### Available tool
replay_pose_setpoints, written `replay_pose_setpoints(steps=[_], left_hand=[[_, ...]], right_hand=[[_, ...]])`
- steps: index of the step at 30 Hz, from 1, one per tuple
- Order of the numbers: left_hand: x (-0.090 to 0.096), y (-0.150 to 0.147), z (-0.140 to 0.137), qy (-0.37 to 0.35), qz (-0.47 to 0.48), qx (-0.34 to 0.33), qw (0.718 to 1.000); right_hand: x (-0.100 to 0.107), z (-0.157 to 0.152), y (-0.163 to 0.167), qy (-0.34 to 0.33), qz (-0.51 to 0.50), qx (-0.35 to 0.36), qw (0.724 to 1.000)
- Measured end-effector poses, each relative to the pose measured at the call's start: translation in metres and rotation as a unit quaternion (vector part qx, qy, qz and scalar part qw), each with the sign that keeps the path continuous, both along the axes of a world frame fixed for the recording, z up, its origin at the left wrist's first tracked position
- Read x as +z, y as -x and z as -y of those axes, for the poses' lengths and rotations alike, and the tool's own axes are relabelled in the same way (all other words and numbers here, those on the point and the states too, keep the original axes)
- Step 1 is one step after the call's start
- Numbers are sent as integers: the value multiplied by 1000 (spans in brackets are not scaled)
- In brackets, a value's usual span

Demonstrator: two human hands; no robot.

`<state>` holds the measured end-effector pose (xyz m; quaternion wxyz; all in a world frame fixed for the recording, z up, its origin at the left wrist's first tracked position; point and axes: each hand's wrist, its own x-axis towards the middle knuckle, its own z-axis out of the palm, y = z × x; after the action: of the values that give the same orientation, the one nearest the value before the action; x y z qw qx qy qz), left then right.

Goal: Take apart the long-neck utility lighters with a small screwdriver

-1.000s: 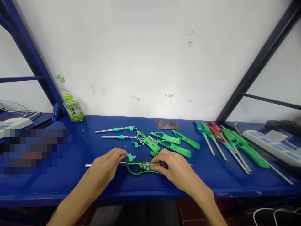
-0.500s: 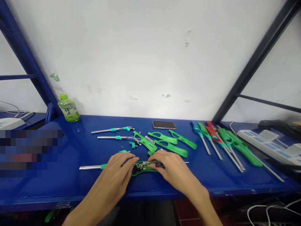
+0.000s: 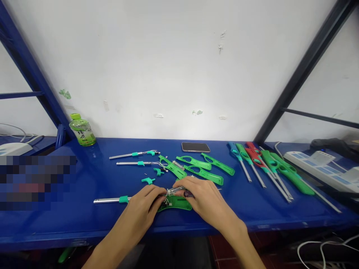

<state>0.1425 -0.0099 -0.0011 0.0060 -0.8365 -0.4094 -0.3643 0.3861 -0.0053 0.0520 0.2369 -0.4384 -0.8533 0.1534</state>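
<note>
An opened lighter's green half shell (image 3: 178,203) lies near the table's front edge, with dark and white wires inside. Its metal barrel (image 3: 106,200) and teal collar (image 3: 123,199) stick out left of my left hand (image 3: 148,201). That hand is closed around the lighter's front end, its fingertips by the wires and the tank's valve end. My right hand (image 3: 200,194) pinches a clear fuel tank (image 3: 175,189), tilted above the shell. A dark-handled tool, probably a screwdriver (image 3: 188,194), is tucked in the same hand; its thin shaft shows to the right.
Beyond my hands lie green shell halves (image 3: 209,175), a teal trigger (image 3: 148,181) and two barrels with wires (image 3: 130,163). A phone (image 3: 195,147) is at the back. Whole lighters (image 3: 258,160) lie at right, by a power strip (image 3: 314,168). A bottle (image 3: 82,130) stands back left.
The clear tank has come up out of the green shell in my right hand and now tilts above it. My left hand has shifted slightly, and a teal trigger behind it shows more fully.
</note>
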Motion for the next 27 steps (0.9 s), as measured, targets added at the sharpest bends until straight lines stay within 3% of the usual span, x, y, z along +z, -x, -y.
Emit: replay_pose_setpoints(steps=[7,15,27], left_hand=[[-6,2,-3,-23,6,-8,1000],[-6,3,-1,-47,2,11,999],[7,-1,9,-118,32,12,992]], right_hand=[[-2,0,-4,-3,-15,11,1000],[7,-2,-45,-53,-90,-77,992],[1,5,2,-3,-96,-1,995]])
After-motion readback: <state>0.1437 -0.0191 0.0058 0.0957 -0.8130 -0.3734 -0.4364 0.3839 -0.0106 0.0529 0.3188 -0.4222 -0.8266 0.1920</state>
